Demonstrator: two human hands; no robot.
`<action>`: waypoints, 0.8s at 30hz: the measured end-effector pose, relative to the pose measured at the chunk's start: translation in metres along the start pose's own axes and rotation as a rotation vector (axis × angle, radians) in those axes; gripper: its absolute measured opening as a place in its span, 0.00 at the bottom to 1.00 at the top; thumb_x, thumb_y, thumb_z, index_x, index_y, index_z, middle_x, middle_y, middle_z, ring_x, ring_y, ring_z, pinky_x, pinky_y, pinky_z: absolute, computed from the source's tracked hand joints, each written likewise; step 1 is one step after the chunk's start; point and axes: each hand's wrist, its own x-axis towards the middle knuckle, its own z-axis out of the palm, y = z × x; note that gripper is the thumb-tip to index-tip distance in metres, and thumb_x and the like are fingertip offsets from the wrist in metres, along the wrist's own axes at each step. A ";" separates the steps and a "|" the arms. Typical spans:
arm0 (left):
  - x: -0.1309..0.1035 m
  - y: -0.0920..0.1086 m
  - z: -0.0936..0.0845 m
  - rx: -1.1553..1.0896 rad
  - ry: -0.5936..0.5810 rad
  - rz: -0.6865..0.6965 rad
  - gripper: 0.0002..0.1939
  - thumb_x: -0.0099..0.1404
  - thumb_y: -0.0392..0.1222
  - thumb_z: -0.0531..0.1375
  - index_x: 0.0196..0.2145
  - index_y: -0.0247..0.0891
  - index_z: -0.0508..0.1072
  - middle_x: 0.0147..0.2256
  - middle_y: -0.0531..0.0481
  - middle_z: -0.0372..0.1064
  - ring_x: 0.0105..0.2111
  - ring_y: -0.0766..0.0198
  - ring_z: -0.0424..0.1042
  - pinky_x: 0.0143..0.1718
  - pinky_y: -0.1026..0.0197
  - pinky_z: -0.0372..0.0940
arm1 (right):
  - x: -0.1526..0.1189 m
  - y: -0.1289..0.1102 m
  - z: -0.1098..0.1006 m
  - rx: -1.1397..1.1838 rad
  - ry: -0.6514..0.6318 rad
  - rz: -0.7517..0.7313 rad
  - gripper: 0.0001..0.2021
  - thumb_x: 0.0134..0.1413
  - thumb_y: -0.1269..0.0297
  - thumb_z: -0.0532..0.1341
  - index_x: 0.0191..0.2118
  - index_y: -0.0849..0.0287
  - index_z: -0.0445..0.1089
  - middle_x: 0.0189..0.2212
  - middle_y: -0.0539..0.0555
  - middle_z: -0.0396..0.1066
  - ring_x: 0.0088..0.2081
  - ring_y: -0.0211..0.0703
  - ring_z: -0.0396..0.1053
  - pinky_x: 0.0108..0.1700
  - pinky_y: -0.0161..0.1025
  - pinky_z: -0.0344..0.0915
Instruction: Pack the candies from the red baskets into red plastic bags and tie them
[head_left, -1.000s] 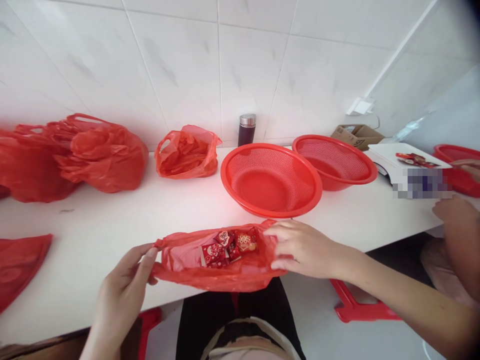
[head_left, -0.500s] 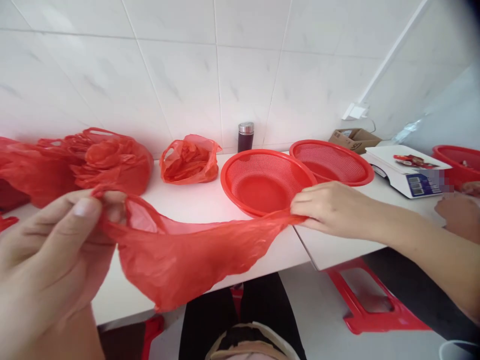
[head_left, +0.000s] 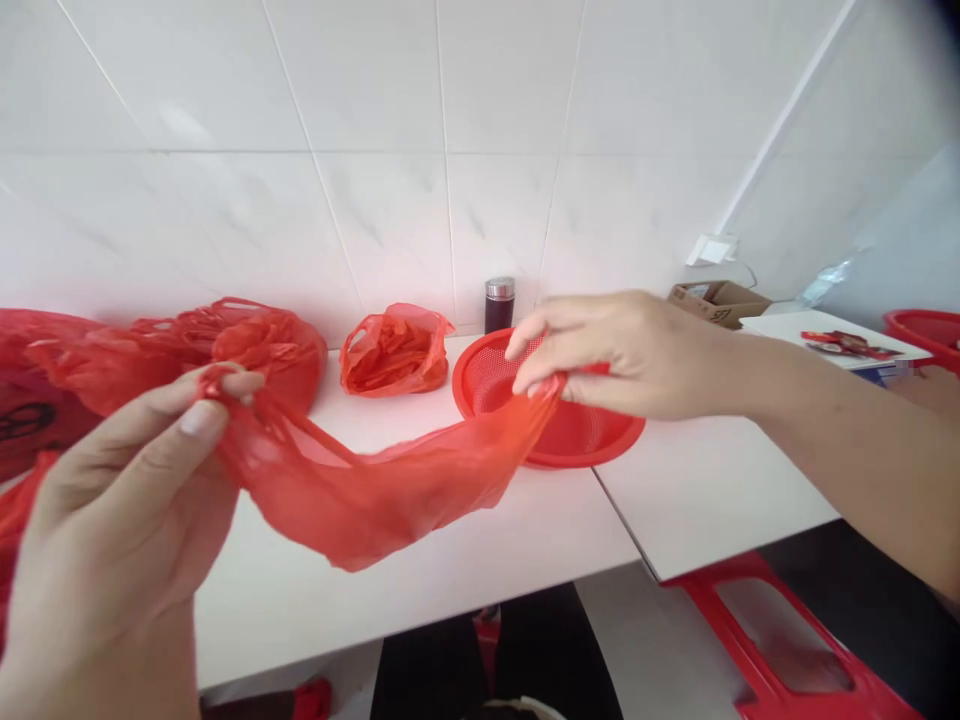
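A thin red plastic bag point(head_left: 375, 500) is stretched sideways between my hands, above the near part of the white table point(head_left: 420, 590). Large at the left, my left hand point(head_left: 142, 500) is closed, pinching the twisted handle end between thumb and fingers. My right hand point(head_left: 615, 355) grips the gathered other end between thumb and fingertips, with some fingers partly extended. Below and behind that hand stands a red colander point(head_left: 600, 445), which hand and bag partly cover.
More red plastic bags point(head_left: 277, 350) are heaped at the left, and a smaller bag bundle point(head_left: 394, 350) lies by the wall. A dark flask point(head_left: 499, 305), a cardboard box point(head_left: 720, 302) and a white scale point(head_left: 795, 325) stand along the back. A red stool point(head_left: 795, 640) is below right.
My right hand has risen and moved left with its end of the bag, so the bag spans a shorter distance. My view has tilted up slightly.
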 end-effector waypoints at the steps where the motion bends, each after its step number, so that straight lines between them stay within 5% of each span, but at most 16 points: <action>1: 0.002 -0.001 0.002 -0.031 -0.036 -0.008 0.08 0.58 0.35 0.64 0.37 0.39 0.77 0.40 0.53 0.75 0.44 0.65 0.71 0.48 0.62 0.67 | 0.005 0.002 -0.002 0.038 0.019 0.011 0.14 0.58 0.69 0.52 0.40 0.53 0.75 0.43 0.49 0.70 0.42 0.38 0.69 0.41 0.37 0.65; 5: 0.012 -0.005 0.012 -0.026 -0.351 -0.288 0.21 0.59 0.46 0.64 0.51 0.44 0.71 0.45 0.46 0.72 0.41 0.55 0.73 0.39 0.54 0.71 | 0.028 0.013 -0.004 0.163 -0.077 0.030 0.12 0.56 0.69 0.55 0.40 0.56 0.76 0.35 0.48 0.71 0.35 0.34 0.67 0.36 0.33 0.62; 9: 0.021 -0.014 0.029 0.194 -0.685 -0.542 0.35 0.52 0.41 0.67 0.58 0.45 0.65 0.31 0.46 0.73 0.33 0.54 0.73 0.34 0.54 0.70 | 0.058 0.014 0.005 0.339 -0.150 0.000 0.09 0.56 0.64 0.58 0.40 0.59 0.74 0.30 0.47 0.70 0.31 0.32 0.65 0.34 0.33 0.61; 14: 0.025 -0.024 0.053 0.312 -0.758 -0.550 0.21 0.47 0.37 0.69 0.42 0.40 0.77 0.24 0.51 0.67 0.23 0.62 0.66 0.25 0.60 0.65 | 0.082 -0.004 0.021 0.395 -0.114 -0.123 0.08 0.59 0.62 0.57 0.36 0.60 0.70 0.31 0.49 0.70 0.32 0.33 0.65 0.35 0.34 0.60; 18: 0.025 -0.026 0.045 0.280 -0.725 -0.572 0.32 0.52 0.40 0.68 0.55 0.45 0.69 0.27 0.52 0.67 0.25 0.63 0.66 0.31 0.59 0.66 | 0.063 -0.008 0.016 0.158 -0.139 0.046 0.14 0.55 0.52 0.59 0.41 0.56 0.71 0.41 0.51 0.70 0.39 0.40 0.67 0.36 0.36 0.60; 21: 0.026 -0.027 0.027 0.365 -0.775 -0.598 0.38 0.57 0.42 0.65 0.63 0.50 0.56 0.28 0.54 0.66 0.28 0.63 0.67 0.33 0.61 0.65 | 0.039 -0.001 0.006 -0.027 -0.341 0.336 0.21 0.47 0.46 0.63 0.43 0.55 0.71 0.38 0.53 0.70 0.36 0.44 0.68 0.31 0.36 0.59; 24: 0.027 -0.030 0.014 0.431 -0.839 -0.613 0.37 0.62 0.44 0.61 0.65 0.53 0.49 0.31 0.54 0.65 0.30 0.65 0.67 0.34 0.62 0.64 | 0.024 0.003 -0.003 0.035 -0.587 0.481 0.13 0.51 0.54 0.61 0.38 0.56 0.71 0.29 0.50 0.70 0.28 0.40 0.68 0.27 0.35 0.56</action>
